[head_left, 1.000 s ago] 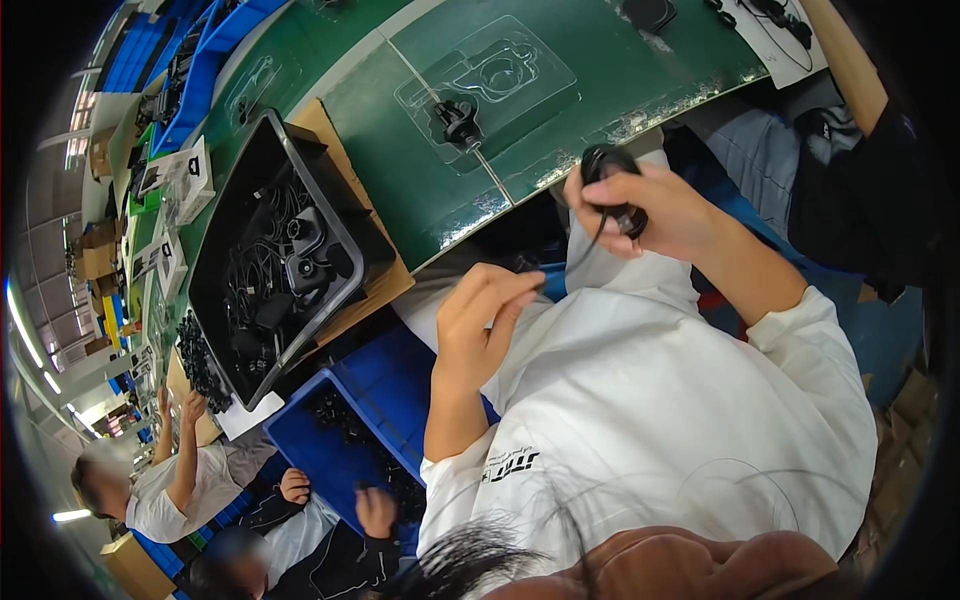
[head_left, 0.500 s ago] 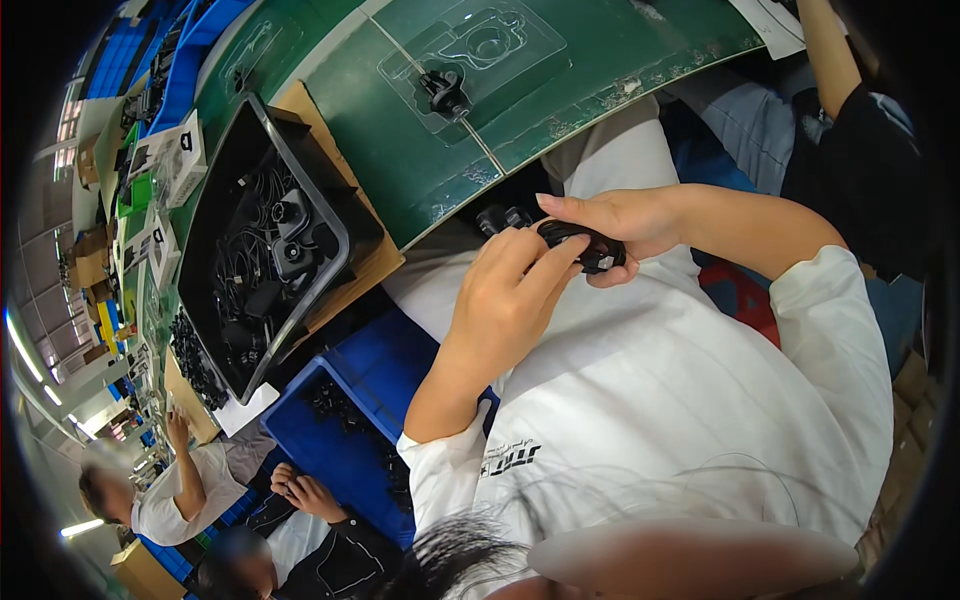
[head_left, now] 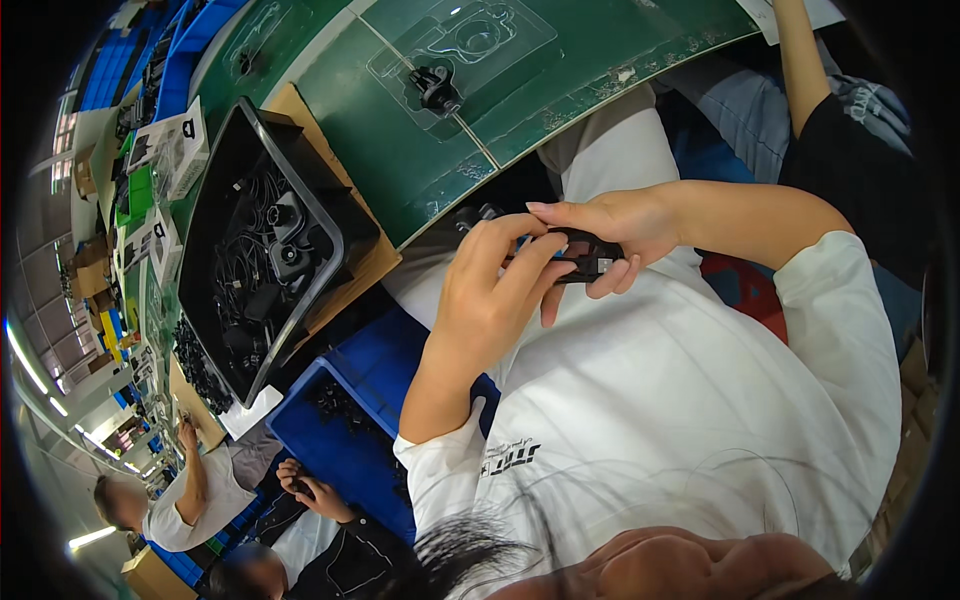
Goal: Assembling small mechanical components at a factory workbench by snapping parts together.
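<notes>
A coiled black cable (head_left: 592, 247) with a silver USB plug is held between my two hands, over my lap near the table edge. My right hand (head_left: 640, 235) is closed round the coil's right side, thumb on top and fingertips beneath. On the coil's left side, the bent fingers of my left hand (head_left: 500, 285) grip it. Just behind the left hand a black part (head_left: 478, 214) shows, mostly hidden; I cannot tell what it rests on. Beyond, on the green table (head_left: 440, 190), a black mount-like part (head_left: 435, 92) sits in a clear plastic tray (head_left: 535, 40).
A black bin (head_left: 345, 215) with cables and black devices stands left on cardboard (head_left: 378, 262). Below it is a blue crate (head_left: 350, 350) with small black parts. Co-workers sit at the lower left; another person's arm (head_left: 805, 60) is at the upper right. White boxes (head_left: 185, 150) stand far left.
The coil has turned in my hands, so its USB plug faces up more plainly. My left fingers have shifted and spread along it. The view has moved slightly.
</notes>
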Motion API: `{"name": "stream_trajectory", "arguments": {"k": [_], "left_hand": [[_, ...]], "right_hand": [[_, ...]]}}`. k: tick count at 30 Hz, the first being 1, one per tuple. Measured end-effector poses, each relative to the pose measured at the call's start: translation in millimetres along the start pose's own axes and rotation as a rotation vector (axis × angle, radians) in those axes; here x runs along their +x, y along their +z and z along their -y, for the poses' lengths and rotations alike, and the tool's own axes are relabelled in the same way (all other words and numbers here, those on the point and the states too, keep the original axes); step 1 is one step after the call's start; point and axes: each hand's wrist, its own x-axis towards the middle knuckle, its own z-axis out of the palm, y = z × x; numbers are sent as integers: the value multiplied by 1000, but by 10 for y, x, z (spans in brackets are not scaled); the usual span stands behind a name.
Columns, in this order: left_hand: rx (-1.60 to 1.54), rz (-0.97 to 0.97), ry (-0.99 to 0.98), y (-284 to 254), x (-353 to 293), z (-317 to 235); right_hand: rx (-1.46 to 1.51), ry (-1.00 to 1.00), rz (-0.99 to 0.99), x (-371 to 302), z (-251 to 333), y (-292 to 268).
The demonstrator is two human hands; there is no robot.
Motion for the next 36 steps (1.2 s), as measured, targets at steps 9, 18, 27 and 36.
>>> {"name": "stream_trajectory", "arguments": {"k": [9,18,27,36], "left_hand": [[41,32,36,-95,5,89],[-115,-6,-95,27,16,107],[106,99,6,-120,93,170],[164,115,-55,227,-287,155]], "right_hand": [[27,-19,36,12,27,-33],[-56,-92,24,95,17,17],[391,-133,18,366,-197,4],[630,-171,-406,570,-339,-34]]}}
